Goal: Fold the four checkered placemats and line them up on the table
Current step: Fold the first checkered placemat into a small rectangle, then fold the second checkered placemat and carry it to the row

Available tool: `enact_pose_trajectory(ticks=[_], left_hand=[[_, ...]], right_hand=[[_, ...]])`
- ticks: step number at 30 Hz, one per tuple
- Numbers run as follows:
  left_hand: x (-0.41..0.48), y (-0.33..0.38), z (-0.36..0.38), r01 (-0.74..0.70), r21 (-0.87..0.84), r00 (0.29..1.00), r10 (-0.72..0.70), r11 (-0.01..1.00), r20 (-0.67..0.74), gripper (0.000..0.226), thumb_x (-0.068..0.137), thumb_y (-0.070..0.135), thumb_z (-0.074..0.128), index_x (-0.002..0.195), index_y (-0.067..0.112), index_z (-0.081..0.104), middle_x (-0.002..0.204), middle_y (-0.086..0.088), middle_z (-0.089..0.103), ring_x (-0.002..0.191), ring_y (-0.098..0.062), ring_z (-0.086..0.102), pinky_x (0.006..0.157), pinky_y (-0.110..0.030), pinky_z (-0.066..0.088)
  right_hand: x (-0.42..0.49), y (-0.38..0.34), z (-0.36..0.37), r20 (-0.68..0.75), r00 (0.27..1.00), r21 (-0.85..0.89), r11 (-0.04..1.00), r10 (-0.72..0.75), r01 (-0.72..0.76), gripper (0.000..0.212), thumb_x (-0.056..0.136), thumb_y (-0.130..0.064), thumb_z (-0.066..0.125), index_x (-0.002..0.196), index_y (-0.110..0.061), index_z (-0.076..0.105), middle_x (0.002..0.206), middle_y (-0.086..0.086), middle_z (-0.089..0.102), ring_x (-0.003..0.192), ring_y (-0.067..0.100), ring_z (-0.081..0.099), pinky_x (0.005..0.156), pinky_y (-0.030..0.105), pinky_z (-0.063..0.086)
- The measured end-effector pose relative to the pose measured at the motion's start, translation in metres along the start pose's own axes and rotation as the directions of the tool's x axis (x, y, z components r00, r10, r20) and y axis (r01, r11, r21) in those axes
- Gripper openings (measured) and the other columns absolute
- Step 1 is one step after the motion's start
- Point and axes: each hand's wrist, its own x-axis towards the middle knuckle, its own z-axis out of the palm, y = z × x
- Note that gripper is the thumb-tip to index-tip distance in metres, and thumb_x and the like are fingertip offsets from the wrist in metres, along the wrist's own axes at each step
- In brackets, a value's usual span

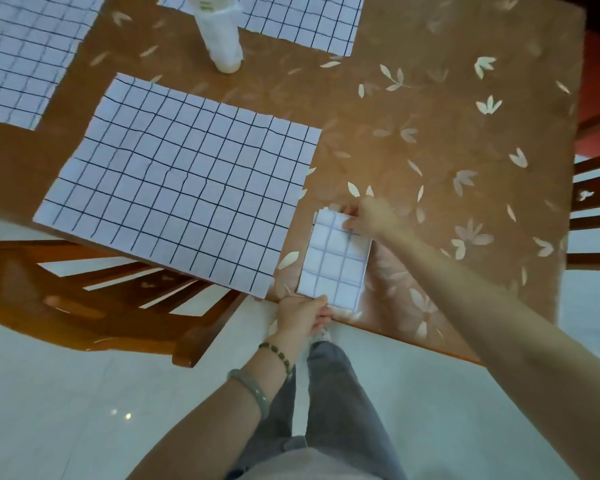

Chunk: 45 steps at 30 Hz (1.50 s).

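Table [430, 140]: folded placemat [333, 265] runs near-far; L hand [302, 313], R hand [371, 216] pinch ends.

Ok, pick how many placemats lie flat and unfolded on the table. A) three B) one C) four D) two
A: the near placemat, the far-left placemat and the far placemat lie spread flat, while the left hand and the right hand hold the one folded placemat.
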Motion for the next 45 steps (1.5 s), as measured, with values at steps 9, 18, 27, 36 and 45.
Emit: enact_pose_trajectory(ticks=[9, 18, 27, 36, 45], left_hand=[[-0.021, 0.008, -0.021, -0.347, 0.43, 0.929, 0.368, 0.834, 0.035, 0.037, 0.089, 0.039, 0.063, 0.071, 0.007, 0.068, 0.056, 0.0, 0.065, 0.053, -0.013, 0.062, 0.052, -0.021, 0.051], [0.046, 0.033, -0.009, -0.385, 0.835, 0.499, 0.673, -0.392, 0.546, 0.068, 0.099, 0.05, 0.02, 0.15, 0.005, 0.025, 0.157, -0.014, 0.024, 0.147, -0.025, 0.018, 0.12, -0.046, 0.007], [0.068, 0.028, -0.013, -0.339, 0.803, 0.611, 0.534, -0.491, 0.584, 0.086, 0.093, 0.066, 0.016, 0.149, 0.001, 0.026, 0.156, -0.016, 0.026, 0.146, -0.024, 0.016, 0.119, -0.044, -0.002], [0.009, 0.067, -0.014, -0.606, 0.775, 0.511, 0.659, -0.18, 0.553, 0.089, 0.091, 0.071, 0.013, 0.153, 0.007, 0.005, 0.161, -0.012, 0.005, 0.149, -0.021, 0.001, 0.12, -0.038, 0.002], [-0.106, 0.124, 0.011, -0.897, 0.234, 0.432, 0.635, 0.375, 0.64, 0.1, 0.073, 0.027, 0.08, 0.148, 0.04, 0.015, 0.149, 0.007, 0.035, 0.124, 0.014, 0.04, 0.106, -0.018, 0.036]], right_hand=[[-0.037, 0.012, 0.017, -0.556, 0.827, 0.014, 0.993, -0.087, 0.114, 0.034, 0.082, -0.025, 0.05, 0.106, -0.006, 0.064, 0.101, 0.018, 0.058, 0.089, 0.039, 0.054, 0.078, 0.044, 0.046], [-0.094, 0.027, 0.095, -0.306, 0.949, -0.182, 0.983, -0.08, 0.024, 0.07, 0.098, -0.05, 0.014, 0.143, 0.002, 0.03, 0.151, 0.019, 0.031, 0.141, 0.028, 0.026, 0.116, 0.045, 0.006], [-0.088, 0.032, 0.112, -0.145, 0.989, -0.224, 0.974, -0.009, -0.024, 0.076, 0.097, -0.056, 0.012, 0.146, 0.002, 0.022, 0.153, 0.019, 0.025, 0.144, 0.028, 0.02, 0.115, 0.051, 0.008], [-0.121, 0.009, 0.028, -0.089, 0.995, 0.119, 0.991, -0.054, 0.064, 0.053, 0.094, -0.038, 0.05, 0.137, -0.009, 0.043, 0.147, 0.016, 0.035, 0.137, 0.032, 0.029, 0.109, 0.035, 0.024], [-0.238, 0.022, -0.077, -0.193, 0.975, 0.71, 0.702, 0.112, 0.06, 0.068, 0.08, -0.033, 0.073, 0.14, -0.036, 0.04, 0.128, -0.013, 0.051, 0.114, 0.003, 0.051, 0.091, 0.02, 0.041]])
